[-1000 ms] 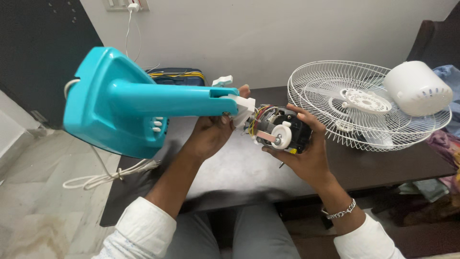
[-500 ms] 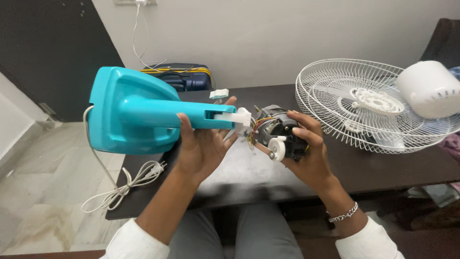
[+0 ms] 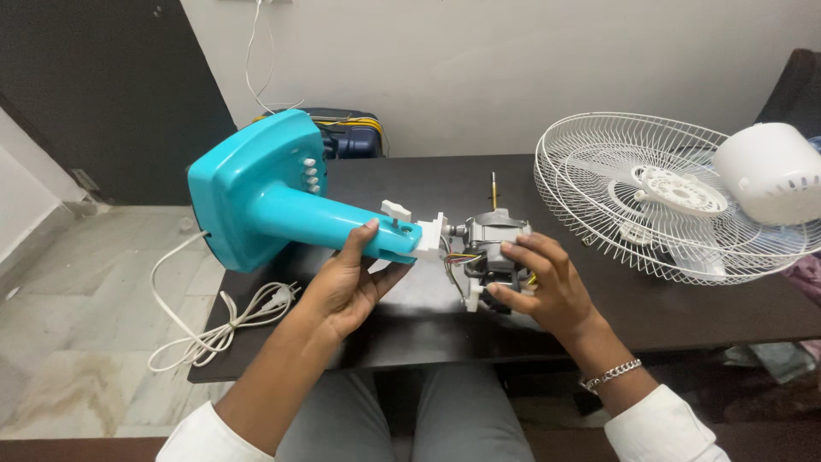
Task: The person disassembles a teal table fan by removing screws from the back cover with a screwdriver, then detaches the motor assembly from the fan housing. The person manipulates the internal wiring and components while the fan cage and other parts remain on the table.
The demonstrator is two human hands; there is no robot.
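Left hand (image 3: 346, 287) is wrapped under the teal fan stand (image 3: 282, 210)'s neck, mid-frame; right hand (image 3: 539, 287) is clamped over the fan motor (image 3: 494, 244) just right of it. Only thin coloured wires (image 3: 453, 257) bridge them — twist either and they could snap. Farther right, the wire guard (image 3: 633, 192) sits clear.

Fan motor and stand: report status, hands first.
Left hand grips teal stand neck. Right hand clasps motor, wires joining both, above the table. White grille lies right, clear of hands.
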